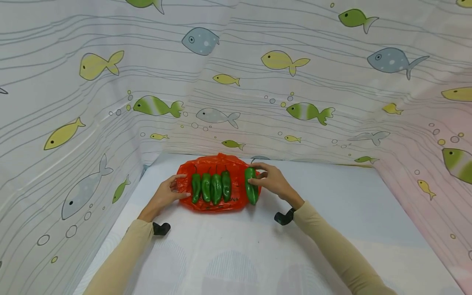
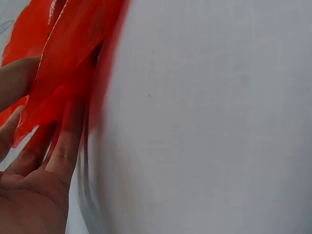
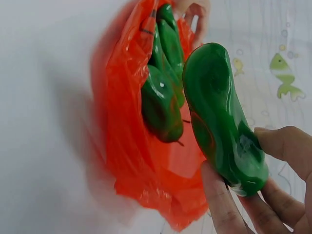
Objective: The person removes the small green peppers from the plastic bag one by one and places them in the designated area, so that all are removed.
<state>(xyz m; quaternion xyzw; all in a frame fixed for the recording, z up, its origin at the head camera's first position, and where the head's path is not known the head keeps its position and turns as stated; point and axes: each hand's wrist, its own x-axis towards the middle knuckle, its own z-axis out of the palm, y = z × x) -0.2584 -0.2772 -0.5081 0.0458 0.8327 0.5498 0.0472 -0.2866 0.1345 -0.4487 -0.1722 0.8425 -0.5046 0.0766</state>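
Note:
A red plastic bag (image 1: 237, 186) lies spread out toward the back of the table, with several green peppers (image 1: 216, 189) side by side on it, stems pointing away. My right hand (image 1: 272, 179) pinches another green pepper (image 3: 219, 112) between thumb and fingers over the bag's right end. In the right wrist view that pepper is lifted off the others, its glossy body tilted. At the bag's left edge, my left hand (image 1: 166, 192) grips the plastic, thumb on one side and fingers behind it. The left wrist view shows the crumpled red film (image 2: 73, 58) between them.
A white table (image 1: 228, 246) with faint round prints extends in front of the bag. Sheeting (image 1: 250, 123) printed with fish rises behind and along both sides. Dark camera mounts (image 1: 284, 217) sit at both wrists, by beige sleeves.

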